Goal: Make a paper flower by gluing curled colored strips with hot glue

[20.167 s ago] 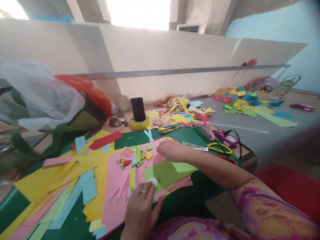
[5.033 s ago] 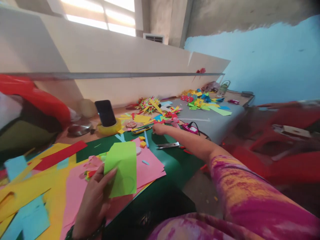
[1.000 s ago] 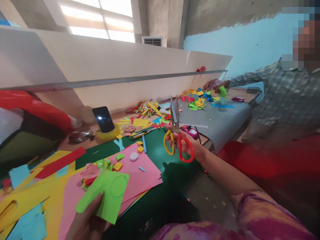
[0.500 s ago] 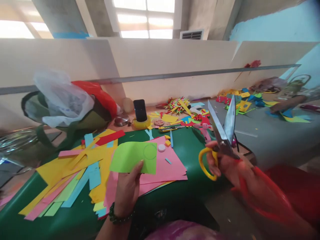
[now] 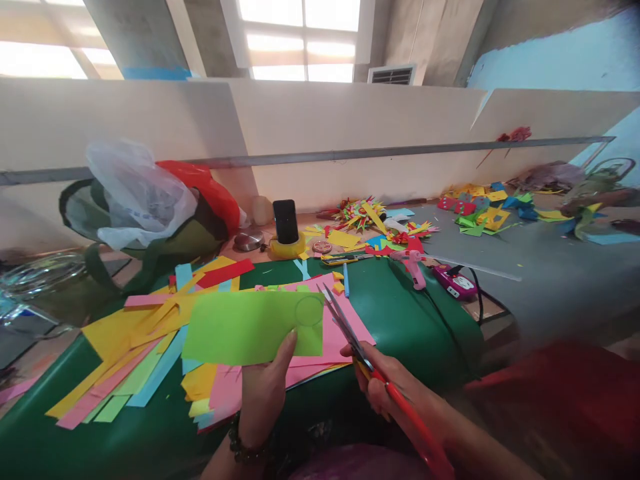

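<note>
My left hand (image 5: 265, 393) grips a green sheet of paper (image 5: 235, 327) by its lower edge, thumb in front and fingers hidden behind. A circle is drawn near the sheet's right end. In my right hand (image 5: 387, 380) are scissors (image 5: 350, 328) with one red and one yellow handle. Their blades, slightly parted, point up and left, with the tips beside the sheet's right edge; I cannot tell whether they touch it. Below the green sheet lies a stack of pink paper (image 5: 357, 327).
Colored paper strips (image 5: 135, 353) spread over the green mat (image 5: 400, 313) at left. A phone (image 5: 285, 221) stands in a yellow tape roll (image 5: 286, 248). A pink glue gun (image 5: 415, 270), a utility knife (image 5: 345, 259) and a paper flower ball (image 5: 359, 212) lie further back.
The scissors came left from the right side to the green sheet's edge, and their blades have closed partway. The green sheet now appears flatter and more fully facing me.
</note>
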### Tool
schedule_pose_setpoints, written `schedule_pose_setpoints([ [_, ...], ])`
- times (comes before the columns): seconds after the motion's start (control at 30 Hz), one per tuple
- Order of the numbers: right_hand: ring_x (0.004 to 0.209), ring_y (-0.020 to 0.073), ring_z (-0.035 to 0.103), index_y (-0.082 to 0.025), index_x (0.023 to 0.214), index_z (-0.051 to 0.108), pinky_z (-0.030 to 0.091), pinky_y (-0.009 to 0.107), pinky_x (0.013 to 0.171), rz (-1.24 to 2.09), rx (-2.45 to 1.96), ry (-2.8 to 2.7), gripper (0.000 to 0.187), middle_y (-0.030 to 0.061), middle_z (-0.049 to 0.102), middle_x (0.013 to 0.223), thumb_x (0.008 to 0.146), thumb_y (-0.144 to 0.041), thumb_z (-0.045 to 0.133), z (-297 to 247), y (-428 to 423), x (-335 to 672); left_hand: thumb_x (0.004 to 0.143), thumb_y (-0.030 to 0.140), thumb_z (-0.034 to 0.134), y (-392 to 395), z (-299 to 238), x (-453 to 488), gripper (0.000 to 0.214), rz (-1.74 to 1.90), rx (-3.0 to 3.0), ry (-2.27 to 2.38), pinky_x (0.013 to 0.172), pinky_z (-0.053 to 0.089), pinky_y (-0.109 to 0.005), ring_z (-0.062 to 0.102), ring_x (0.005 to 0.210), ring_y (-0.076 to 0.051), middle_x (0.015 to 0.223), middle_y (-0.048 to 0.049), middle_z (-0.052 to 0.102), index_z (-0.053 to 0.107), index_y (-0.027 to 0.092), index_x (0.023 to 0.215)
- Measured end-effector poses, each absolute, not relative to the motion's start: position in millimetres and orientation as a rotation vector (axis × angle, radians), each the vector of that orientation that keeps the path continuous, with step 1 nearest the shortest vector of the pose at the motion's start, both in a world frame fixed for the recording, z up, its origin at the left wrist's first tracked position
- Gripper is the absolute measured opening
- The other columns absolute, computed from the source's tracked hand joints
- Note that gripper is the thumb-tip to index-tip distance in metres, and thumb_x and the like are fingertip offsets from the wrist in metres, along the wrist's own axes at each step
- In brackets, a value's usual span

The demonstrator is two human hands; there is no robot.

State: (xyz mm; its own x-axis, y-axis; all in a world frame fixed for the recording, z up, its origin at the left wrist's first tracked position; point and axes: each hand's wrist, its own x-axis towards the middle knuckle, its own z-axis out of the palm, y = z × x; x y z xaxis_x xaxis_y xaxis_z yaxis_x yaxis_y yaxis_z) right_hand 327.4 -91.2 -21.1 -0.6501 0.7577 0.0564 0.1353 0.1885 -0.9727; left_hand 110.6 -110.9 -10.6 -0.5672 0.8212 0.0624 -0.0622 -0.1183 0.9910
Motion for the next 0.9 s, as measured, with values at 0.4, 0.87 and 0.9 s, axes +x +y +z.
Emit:
schedule_pose_setpoints([
  [0.4, 0.057, 0.0109, 0.034, -0.019, 0.126, 0.052, 0.032, 0.022, 0.051, 1.492, -0.776, -1.964, 0.069, -0.0043, 0.042, 0.067, 0.089, -0.076, 0.040, -20, -92, 316, 0.059, 0.043, 0.084, -115, -5, 116, 0.028, 1.699, 0.910, 1.519, 0.101, 0.052, -0.040, 0.067, 0.109, -0.032, 0.100, -0.0119, 0.077, 0.073, 0.021, 0.071],
  [0.87, 0.053, 0.0099, 0.034, -0.020, 0.125, 0.050, 0.031, 0.022, 0.047, 1.538, -0.765, -1.917, 0.076, -0.0054, 0.041, 0.066, 0.084, -0.082, 0.038, -24, -90, 314, 0.065, 0.052, 0.080, -113, -5, 119, 0.047, 1.696, 0.985, 1.550, 0.102, 0.051, -0.041, 0.067, 0.111, -0.033, 0.103, -0.0133, 0.077, 0.075, 0.017, 0.095],
  [0.9, 0.054, 0.0100, 0.034, -0.019, 0.125, 0.051, 0.032, 0.022, 0.048, 1.523, -0.774, -1.918, 0.077, -0.0050, 0.041, 0.066, 0.084, -0.083, 0.038, -25, -90, 314, 0.064, 0.053, 0.080, -113, -4, 119, 0.047, 1.689, 0.992, 1.563, 0.101, 0.051, -0.042, 0.068, 0.109, -0.033, 0.102, -0.0135, 0.077, 0.075, 0.016, 0.094],
])
